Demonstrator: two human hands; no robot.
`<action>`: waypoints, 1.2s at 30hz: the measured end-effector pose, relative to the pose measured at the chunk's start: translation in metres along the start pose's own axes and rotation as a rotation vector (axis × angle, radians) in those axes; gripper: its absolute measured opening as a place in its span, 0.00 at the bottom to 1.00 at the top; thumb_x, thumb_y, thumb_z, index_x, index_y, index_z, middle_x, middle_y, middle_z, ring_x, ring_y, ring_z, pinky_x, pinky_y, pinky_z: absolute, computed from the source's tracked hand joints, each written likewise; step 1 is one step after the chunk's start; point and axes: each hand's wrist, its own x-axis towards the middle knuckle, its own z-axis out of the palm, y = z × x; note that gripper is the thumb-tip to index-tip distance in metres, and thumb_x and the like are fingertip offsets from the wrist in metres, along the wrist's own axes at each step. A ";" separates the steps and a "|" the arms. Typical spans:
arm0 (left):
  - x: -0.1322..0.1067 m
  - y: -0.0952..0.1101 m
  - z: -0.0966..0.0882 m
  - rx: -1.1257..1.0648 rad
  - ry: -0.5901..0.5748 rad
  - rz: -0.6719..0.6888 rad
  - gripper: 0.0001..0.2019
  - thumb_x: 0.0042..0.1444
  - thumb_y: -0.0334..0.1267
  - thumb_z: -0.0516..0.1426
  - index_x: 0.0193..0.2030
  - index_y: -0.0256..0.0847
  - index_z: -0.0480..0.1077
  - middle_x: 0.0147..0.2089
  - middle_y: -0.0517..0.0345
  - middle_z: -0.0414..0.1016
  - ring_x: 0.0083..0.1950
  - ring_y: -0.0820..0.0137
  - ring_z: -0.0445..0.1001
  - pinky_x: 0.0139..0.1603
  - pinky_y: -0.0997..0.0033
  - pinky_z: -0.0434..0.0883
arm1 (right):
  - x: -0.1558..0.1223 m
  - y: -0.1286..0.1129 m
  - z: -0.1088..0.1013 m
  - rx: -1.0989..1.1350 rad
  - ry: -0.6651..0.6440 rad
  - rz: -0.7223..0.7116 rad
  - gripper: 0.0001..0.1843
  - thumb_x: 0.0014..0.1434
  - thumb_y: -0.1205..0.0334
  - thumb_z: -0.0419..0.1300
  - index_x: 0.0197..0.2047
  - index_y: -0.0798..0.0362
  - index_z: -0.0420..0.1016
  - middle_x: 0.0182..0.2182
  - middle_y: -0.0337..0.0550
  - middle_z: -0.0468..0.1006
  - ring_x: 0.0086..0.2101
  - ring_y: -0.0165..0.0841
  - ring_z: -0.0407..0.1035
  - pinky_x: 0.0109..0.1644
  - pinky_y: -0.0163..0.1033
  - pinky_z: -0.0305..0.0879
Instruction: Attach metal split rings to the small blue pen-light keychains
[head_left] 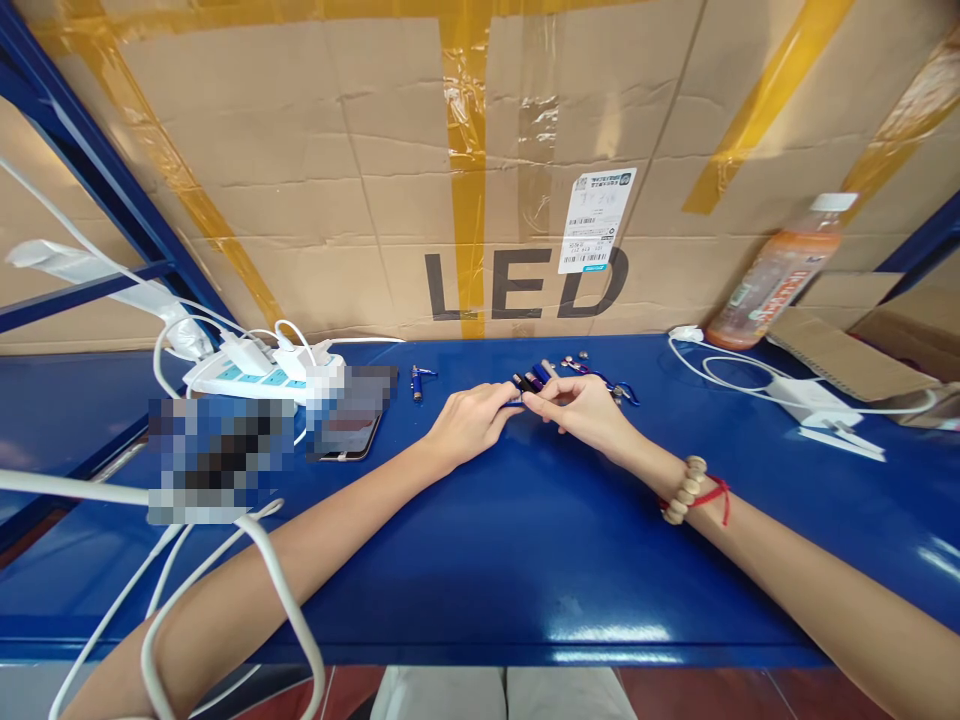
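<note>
My left hand [474, 422] and my right hand [589, 408] meet above the blue tabletop, both with fingers closed. Between their fingertips is a slim blue piece [514, 404], mostly covered, so its kind does not show. Just behind the fingers lie small black and blue cylinders [541, 372]. Beyond my right hand are blue carabiner clips [627, 393] and several small round silver pieces [583, 356]. A small blue cylinder with a side piece [418, 384] lies apart, to the left of my left hand.
A phone [358, 432] and a white power strip [244, 376] with plugs are at left; a thick white cable [281, 590] crosses before my left forearm. A tilted drink bottle [780, 275] and white charger [814, 400] are at right. A large cardboard box [360, 220] stands behind.
</note>
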 end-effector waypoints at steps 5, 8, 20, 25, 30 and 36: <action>0.002 0.001 0.002 -0.098 0.008 -0.068 0.05 0.62 0.37 0.48 0.36 0.41 0.62 0.38 0.57 0.74 0.39 0.69 0.74 0.37 0.74 0.69 | 0.004 0.007 0.000 -0.007 -0.058 0.038 0.24 0.40 0.40 0.64 0.21 0.56 0.70 0.15 0.37 0.68 0.16 0.24 0.59 0.18 0.32 0.57; 0.004 0.003 0.000 -0.132 0.015 -0.170 0.05 0.62 0.39 0.49 0.42 0.42 0.61 0.41 0.57 0.74 0.41 0.68 0.74 0.39 0.72 0.70 | 0.009 0.006 -0.009 -0.088 -0.029 -0.029 0.24 0.45 0.39 0.60 0.24 0.55 0.71 0.17 0.38 0.70 0.18 0.26 0.62 0.20 0.33 0.59; 0.005 0.005 -0.002 -0.092 -0.005 -0.229 0.08 0.63 0.41 0.47 0.46 0.43 0.60 0.42 0.56 0.74 0.44 0.66 0.74 0.41 0.69 0.70 | 0.018 0.012 -0.045 -1.127 0.174 0.059 0.18 0.57 0.48 0.52 0.32 0.49 0.79 0.35 0.47 0.79 0.35 0.40 0.72 0.27 0.37 0.55; 0.005 0.005 -0.002 -0.102 0.001 -0.219 0.08 0.63 0.41 0.47 0.46 0.43 0.60 0.43 0.55 0.74 0.45 0.65 0.74 0.41 0.68 0.70 | 0.021 0.010 -0.052 -1.101 0.195 0.055 0.18 0.62 0.57 0.46 0.39 0.48 0.77 0.41 0.44 0.78 0.39 0.40 0.72 0.29 0.38 0.57; 0.005 0.005 -0.002 -0.106 0.005 -0.218 0.08 0.63 0.41 0.47 0.46 0.43 0.60 0.42 0.56 0.74 0.44 0.66 0.74 0.41 0.69 0.70 | 0.019 0.000 -0.063 -1.042 0.178 0.025 0.13 0.56 0.63 0.55 0.43 0.45 0.76 0.38 0.38 0.80 0.40 0.38 0.72 0.31 0.37 0.59; 0.005 0.006 -0.002 -0.082 -0.011 -0.229 0.09 0.63 0.42 0.46 0.46 0.43 0.60 0.40 0.56 0.74 0.43 0.65 0.74 0.40 0.69 0.70 | 0.013 -0.001 -0.059 -1.053 -0.008 0.176 0.05 0.45 0.63 0.66 0.30 0.48 0.79 0.29 0.39 0.81 0.33 0.38 0.74 0.28 0.36 0.60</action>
